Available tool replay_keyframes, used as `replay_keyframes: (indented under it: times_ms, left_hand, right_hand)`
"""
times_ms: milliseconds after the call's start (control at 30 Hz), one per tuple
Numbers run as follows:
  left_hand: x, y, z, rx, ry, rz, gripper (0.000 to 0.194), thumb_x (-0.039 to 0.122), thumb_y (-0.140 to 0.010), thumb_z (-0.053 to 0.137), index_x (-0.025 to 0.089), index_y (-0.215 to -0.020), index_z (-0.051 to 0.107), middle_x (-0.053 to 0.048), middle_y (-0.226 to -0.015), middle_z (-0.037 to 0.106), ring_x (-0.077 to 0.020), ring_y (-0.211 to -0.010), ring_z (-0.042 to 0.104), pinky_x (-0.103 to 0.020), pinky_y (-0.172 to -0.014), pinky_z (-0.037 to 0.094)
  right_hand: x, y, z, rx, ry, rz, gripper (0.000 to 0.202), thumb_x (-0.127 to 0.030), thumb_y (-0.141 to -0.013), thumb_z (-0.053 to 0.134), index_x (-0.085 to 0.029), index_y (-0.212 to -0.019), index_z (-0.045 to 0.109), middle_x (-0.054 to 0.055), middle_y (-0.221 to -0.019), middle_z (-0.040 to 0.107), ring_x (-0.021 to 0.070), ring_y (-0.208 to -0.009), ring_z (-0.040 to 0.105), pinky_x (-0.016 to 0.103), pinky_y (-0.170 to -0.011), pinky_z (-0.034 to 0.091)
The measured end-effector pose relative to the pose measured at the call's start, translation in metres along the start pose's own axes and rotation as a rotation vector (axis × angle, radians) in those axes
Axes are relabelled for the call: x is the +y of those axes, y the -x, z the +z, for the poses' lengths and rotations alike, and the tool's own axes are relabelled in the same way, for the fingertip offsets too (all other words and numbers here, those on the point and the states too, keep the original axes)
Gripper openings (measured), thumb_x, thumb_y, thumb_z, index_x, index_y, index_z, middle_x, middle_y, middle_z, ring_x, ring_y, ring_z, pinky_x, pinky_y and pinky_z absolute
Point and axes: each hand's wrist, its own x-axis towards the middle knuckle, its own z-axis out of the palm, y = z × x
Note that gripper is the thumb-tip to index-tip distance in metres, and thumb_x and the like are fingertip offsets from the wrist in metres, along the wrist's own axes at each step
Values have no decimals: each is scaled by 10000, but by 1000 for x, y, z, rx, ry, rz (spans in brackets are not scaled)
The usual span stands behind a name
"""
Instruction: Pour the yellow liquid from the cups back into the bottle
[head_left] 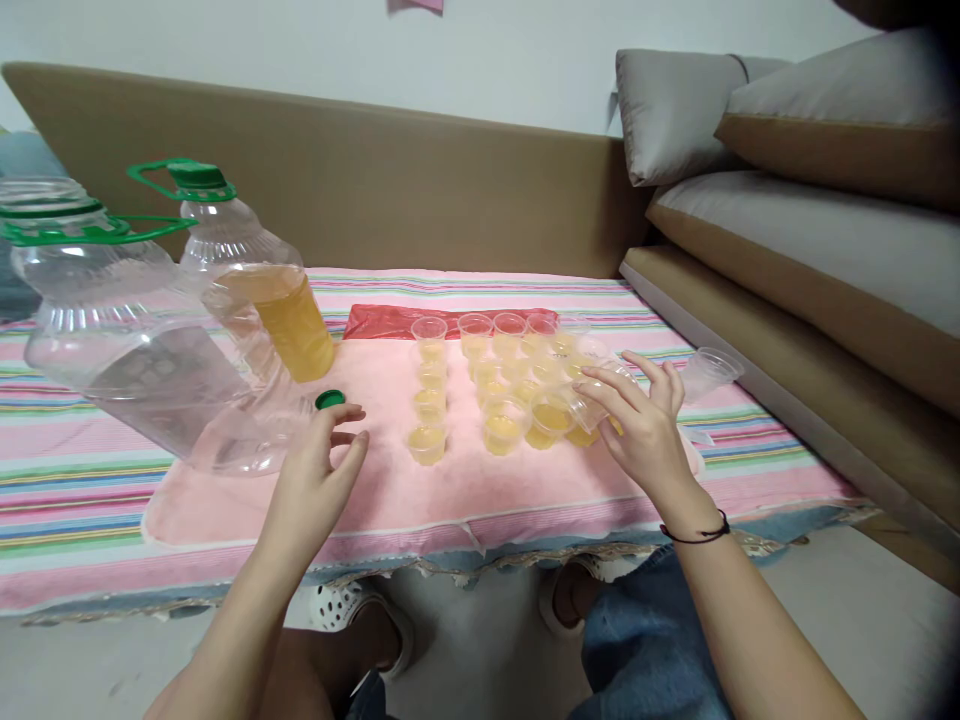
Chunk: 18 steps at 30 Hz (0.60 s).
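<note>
striped cloth: spread flat under everything else, pink, white, green and blue.
cushions: piled at the right, grey and brown.
pink mat: on the striped cloth, under the cups.
near bottle: large, clear, uncapped, with a green handle, at the left.
far bottle: behind the near bottle, green cap on, partly filled with yellow liquid.
left hand: released, fingers loosely bent, nothing in it, just beside the small green cap.
right hand: fingers bent over a tilted clear cup at the group's right side; cannot tell how firmly it grasps.
red plastic: flat along the mat's back edge.
filled cups: upright on the mat between the hands, yellow liquid inside, one column apart at the left.
spare clear cup: tilted, beyond the right hand.
small green cap: on the mat.
</note>
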Motion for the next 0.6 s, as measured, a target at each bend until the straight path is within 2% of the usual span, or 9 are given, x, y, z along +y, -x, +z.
replay_keyframes:
  times_ms: [267, 500, 600]
  left_hand:
    - [-2, -1, 1, 3, -10, -2, 380, 480, -834, 530, 217, -1101, 591, -97, -1233, 651, -249, -933, 680, -325, -645, 505]
    - [-4, -2, 2, 0, 1, 18, 366, 473, -836, 537, 216, -1092, 585, -92, -1220, 652, -230, -910, 677, -372, -773, 528]
    - [-3, -2, 3, -1, -1, 7, 375, 482, -830, 539, 218, -1092, 583, -93, -1225, 650, -233, -908, 677, -362, -743, 524]
  right_hand:
    - [3, 6, -4, 10, 18, -11, 337, -80, -880, 567, -275, -1141, 652, 43, -1263, 699, 344, -1356, 419, 651, -1124, 221]
    - [5, 8, -9, -5, -1, 9, 404, -57, -836, 581, -282, -1170, 628, 44, -1272, 690, 347, -1362, 409, 645, -1126, 212]
    - [4, 8, -10, -1, -25, 47, 421, -88, -824, 608, -268, -1204, 607, 63, -1286, 680, 361, -1356, 416, 643, -1118, 223]
